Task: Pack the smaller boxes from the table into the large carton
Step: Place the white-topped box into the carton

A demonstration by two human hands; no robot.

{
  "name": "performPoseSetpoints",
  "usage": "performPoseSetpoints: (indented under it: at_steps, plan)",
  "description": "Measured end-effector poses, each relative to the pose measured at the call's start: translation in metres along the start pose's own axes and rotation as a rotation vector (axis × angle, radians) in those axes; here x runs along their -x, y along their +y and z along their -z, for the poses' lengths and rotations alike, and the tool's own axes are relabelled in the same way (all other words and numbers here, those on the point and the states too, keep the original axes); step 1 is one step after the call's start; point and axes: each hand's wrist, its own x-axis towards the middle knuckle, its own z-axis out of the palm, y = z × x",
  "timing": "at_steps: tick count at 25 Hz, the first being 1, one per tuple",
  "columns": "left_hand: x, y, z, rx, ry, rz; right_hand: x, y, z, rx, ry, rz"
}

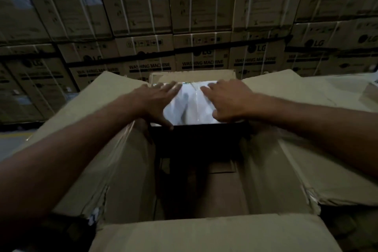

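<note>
A large brown carton (126,165) stands open right below me, its flaps spread to the left, right and near side. A white smaller box (191,106) lies at the carton's far end, its top level with the opening. My left hand (157,102) rests flat on the box's left part, fingers spread and thumb over its near edge. My right hand (227,100) lies flat on its right part, fingers apart. Neither hand is wrapped around the box. The near part of the carton's inside (204,180) is dark, with a brown bottom showing.
Behind the carton rises a wall of stacked brown washing-machine cartons (200,26) bound with white straps. A strip of grey floor (12,141) shows at the left. The scene is dim and slightly blurred.
</note>
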Motion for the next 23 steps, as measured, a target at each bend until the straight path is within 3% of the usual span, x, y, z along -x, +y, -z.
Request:
performPoseSetpoints:
  at_steps: [3, 8, 12, 16, 20, 23]
  plan:
    - [-0.001, -0.007, 0.003, 0.011, -0.07, 0.039, 0.0, 0.014, 0.012, -0.051, -0.065, 0.033]
    - [-0.008, 0.02, -0.022, -0.133, -0.074, -0.004, 0.006, -0.02, -0.01, 0.121, -0.107, 0.093]
    - [-0.006, -0.005, 0.035, 0.035, 0.115, 0.033, 0.001, 0.013, 0.028, -0.089, 0.201, -0.034]
    - [-0.015, -0.034, 0.06, 0.133, 0.548, 0.237, -0.018, 0.053, 0.032, -0.013, 0.579, -0.164]
    - [-0.047, -0.045, 0.031, 0.144, 0.725, 0.362, -0.039, 0.076, -0.008, 0.031, 0.46, -0.345]
    - [-0.073, -0.053, -0.014, 0.226, 0.471, 0.404, -0.049, 0.08, -0.047, -0.063, 0.218, -0.456]
